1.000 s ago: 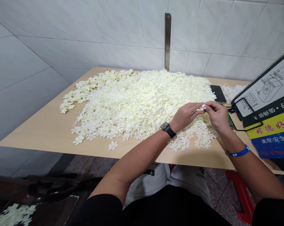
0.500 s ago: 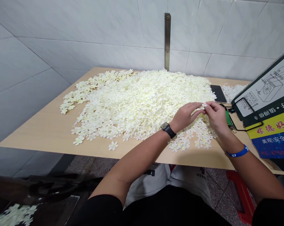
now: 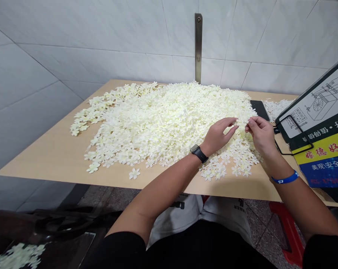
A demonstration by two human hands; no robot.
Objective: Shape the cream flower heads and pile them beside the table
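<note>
A broad heap of white artificial flowers (image 3: 169, 123) with pale yellow centres covers much of the table. Over its right side, my left hand (image 3: 219, 135) has its thumb spread away from its fingers; against the white petals I make out nothing held in it. Just to the right, my right hand (image 3: 261, 135) pinches thumb and forefinger together. Whatever those fingertips hold, if anything, is too small to tell. A narrow gap separates the two hands. Below them, loose flowers (image 3: 213, 172) lie near the table's front edge.
A dark flat phone-like device (image 3: 260, 110) lies behind my right hand, beside small white pieces (image 3: 281, 107). A printed box (image 3: 320, 130) with a black wire frame (image 3: 312, 145) stands at right. The table (image 3: 45, 149) meets a tiled wall; a red stool (image 3: 288, 235) stands below.
My hands were together at a small white flower; now they have come apart. The left thumb has opened away from its fingers, and the right hand has shifted slightly right.
</note>
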